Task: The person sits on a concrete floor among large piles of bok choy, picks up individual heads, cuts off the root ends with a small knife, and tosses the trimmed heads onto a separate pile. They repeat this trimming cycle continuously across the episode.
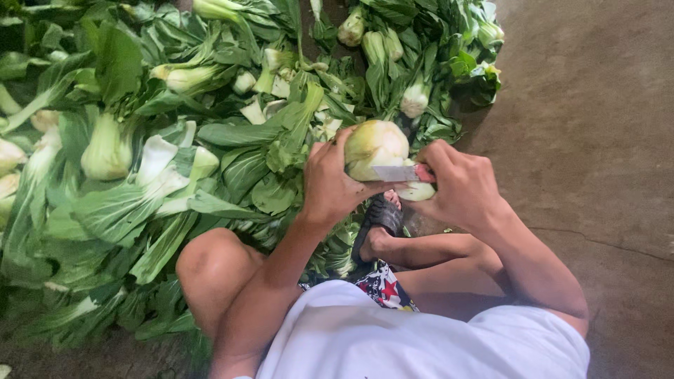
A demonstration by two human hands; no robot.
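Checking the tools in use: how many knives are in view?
1. The knife is in the right hand, its blade against the bok choy head held by the left hand. Others may lie hidden under the leaves.

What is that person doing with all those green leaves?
A person sits on the ground by a big pile of leafy greens. The left hand holds one bok choy by its pale base. The right hand presses a small knife against that base. Loose leaves lie around the knees and the sandal.
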